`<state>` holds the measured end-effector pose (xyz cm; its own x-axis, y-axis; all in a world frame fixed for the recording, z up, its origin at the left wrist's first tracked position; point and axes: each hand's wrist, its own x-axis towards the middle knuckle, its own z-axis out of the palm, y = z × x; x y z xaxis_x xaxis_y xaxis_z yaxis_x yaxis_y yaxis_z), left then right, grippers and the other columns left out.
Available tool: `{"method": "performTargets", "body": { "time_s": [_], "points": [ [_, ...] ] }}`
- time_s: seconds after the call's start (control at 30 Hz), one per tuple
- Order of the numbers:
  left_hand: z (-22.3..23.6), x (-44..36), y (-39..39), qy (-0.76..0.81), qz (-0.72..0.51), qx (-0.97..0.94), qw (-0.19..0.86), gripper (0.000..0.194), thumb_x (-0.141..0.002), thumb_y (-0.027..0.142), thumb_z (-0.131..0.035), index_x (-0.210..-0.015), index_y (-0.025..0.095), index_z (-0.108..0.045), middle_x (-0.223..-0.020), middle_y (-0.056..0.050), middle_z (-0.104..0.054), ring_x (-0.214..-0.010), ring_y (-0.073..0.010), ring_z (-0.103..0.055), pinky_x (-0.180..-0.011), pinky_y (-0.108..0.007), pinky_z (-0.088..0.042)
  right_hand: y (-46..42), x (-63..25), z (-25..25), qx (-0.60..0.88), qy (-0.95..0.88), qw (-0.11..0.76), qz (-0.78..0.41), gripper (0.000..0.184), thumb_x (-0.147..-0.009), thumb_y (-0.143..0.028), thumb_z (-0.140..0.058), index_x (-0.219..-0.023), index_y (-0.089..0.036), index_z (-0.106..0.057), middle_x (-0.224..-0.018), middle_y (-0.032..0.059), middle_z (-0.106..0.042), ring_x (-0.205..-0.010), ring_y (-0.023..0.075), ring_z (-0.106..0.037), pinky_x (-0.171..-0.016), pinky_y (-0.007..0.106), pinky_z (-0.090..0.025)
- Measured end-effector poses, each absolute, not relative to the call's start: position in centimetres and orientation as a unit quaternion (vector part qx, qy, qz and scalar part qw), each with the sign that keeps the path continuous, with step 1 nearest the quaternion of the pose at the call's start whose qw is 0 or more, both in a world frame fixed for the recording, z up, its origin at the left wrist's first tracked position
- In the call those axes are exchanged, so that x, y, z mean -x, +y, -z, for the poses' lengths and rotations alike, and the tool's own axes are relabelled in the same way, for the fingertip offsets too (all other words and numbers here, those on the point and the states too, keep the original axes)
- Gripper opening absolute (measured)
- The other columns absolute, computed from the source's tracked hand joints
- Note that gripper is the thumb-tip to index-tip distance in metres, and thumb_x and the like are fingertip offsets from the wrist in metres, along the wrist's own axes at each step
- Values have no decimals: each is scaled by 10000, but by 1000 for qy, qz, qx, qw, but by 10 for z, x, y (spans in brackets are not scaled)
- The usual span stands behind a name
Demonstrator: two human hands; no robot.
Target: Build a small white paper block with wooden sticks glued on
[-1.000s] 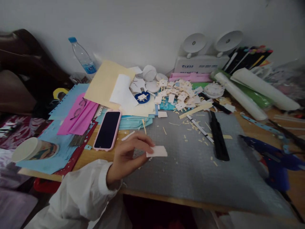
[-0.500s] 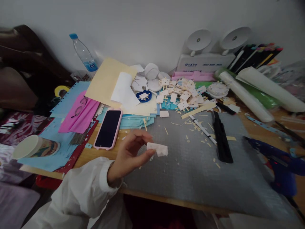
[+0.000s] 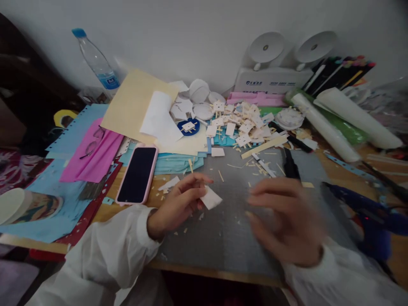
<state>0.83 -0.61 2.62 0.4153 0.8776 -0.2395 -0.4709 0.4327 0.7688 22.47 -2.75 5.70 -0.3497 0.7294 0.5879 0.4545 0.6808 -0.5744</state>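
Between the thumb and fingers of my left hand (image 3: 181, 202) is a small white piece of paper (image 3: 211, 198), held above the grey cutting mat (image 3: 219, 242). My right hand (image 3: 283, 219), smeared by motion, hovers over the mat's right half with thumb and fingers apart and nothing visible between them. Just behind it lies a black utility knife (image 3: 290, 165), partly covered by the fingers. A white pen-like stick (image 3: 264, 165) lies left of the knife. Thin pale strips and scraps are scattered on the mat.
Behind the mat is a heap of small white pieces with drawn faces (image 3: 247, 123). A phone (image 3: 137, 174) and a paper cup (image 3: 30, 206) stand to the left. A blue glue gun (image 3: 360, 216) lies at the right. A water bottle (image 3: 97, 61) leans near the wall.
My right hand has come into view from the right, over the mat near the utility knife. The white paper in my left hand has turned to a tilted angle. The view has shifted slightly.
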Motion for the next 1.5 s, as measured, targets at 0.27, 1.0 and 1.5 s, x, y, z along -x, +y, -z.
{"method": "performTargets", "body": {
  "time_s": [0.27, 1.0, 1.5],
  "points": [
    [-15, -6, -12, 333, -340, -261, 840, 110, -787, 235, -729, -864, 158, -710, -670, 14, -582, -544, -48, -502, -504, -134, -417, -23, -201, -28, 285, -775, 410, -388, 184, -858, -87, -568, -999, -203, -598, -838, 25, -618, -770, 115, -590, -683, 248, -505],
    [-18, -7, -13, 277, -314, -259, 870, 255, -712, 276, -813, -923, 183, -705, -760, -3, -662, -648, -75, -609, -602, -155, -487, -37, -196, -29, 342, -622, 440, -550, 134, -819, -99, -623, -908, -200, -624, -783, 3, -631, -684, 91, -605, -620, 206, -538],
    [-18, -8, -12, 280, -323, -283, 859, 290, -681, 236, -834, -924, 176, -687, -739, 4, -678, -625, -73, -618, -582, -150, -489, -39, -196, -25, 390, -633, 422, -519, 101, -851, -109, -553, -851, -208, -531, -734, -31, -534, -621, 68, -534, -541, 169, -460]
  ]
}}
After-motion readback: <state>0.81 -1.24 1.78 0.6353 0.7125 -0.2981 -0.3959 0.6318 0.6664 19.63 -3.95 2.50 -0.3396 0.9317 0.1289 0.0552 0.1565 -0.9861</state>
